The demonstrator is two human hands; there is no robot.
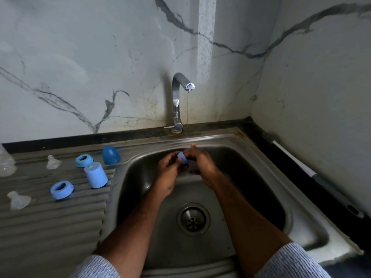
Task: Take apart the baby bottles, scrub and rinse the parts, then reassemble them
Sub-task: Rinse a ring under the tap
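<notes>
Over the steel sink (261, 177) both my hands hold one small light-blue bottle cap (183, 158) under the thin stream from the tap (177, 101). My left hand (170, 167) cups it from below and my right hand (200, 163) grips it from the right. On the ribbed drainboard (50, 227) to the left lie two blue screw rings (84, 160) (61, 190), a light-blue cap (96, 175) standing upside down, a dark-blue domed cap (111, 155), and two clear teats (52, 162) (18, 200). A clear bottle (6, 163) stands at the far left edge, partly cut off.
The drain (193, 218) sits in the basin's middle. A long-handled white and grey brush (313, 173) lies on the dark counter strip along the right wall. Marble-patterned walls close in behind and to the right.
</notes>
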